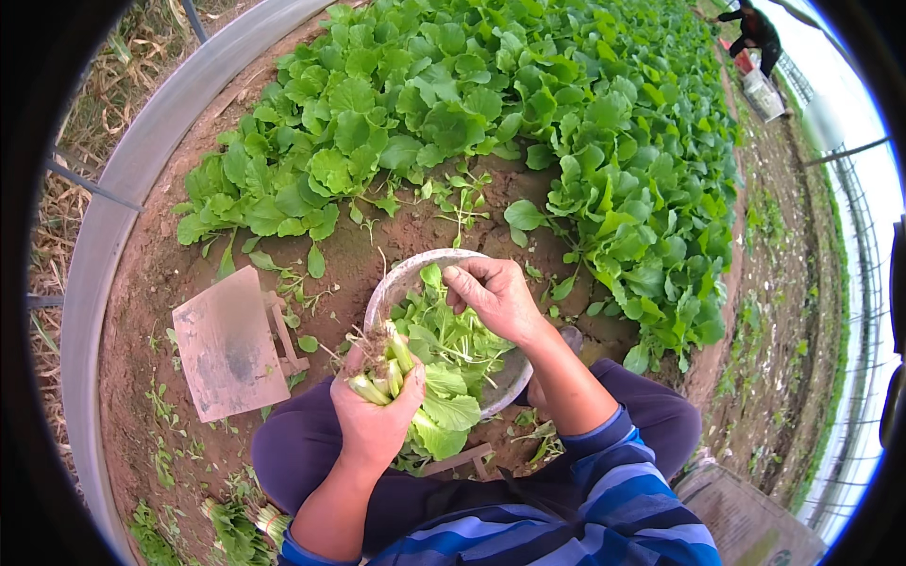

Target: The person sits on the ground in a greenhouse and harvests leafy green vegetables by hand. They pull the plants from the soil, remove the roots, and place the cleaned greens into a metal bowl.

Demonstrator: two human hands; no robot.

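My left hand (375, 410) grips a bunch of leafy greens (444, 409). Its pale stems and soil-covered roots (371, 347) stick out above the thumb, while the leaves hang to the right. My right hand (488, 293) is raised over the far rim of a round basin (515, 389), thumb pressed to the curled fingers. Nothing shows in that pinch. Loose green leaves and thin stalks (453, 325) lie in the basin, which stands on the soil between my knees.
A small wooden stool (230, 347) stands at left. Tied bundles of greens (241, 527) lie lower left. Dense leafy plants (439, 92) grow ahead. A cardboard box (743, 516) is lower right. Another person (757, 35) bends near a white crate (763, 94) far right. Plastic sheeting (106, 212) borders the left.
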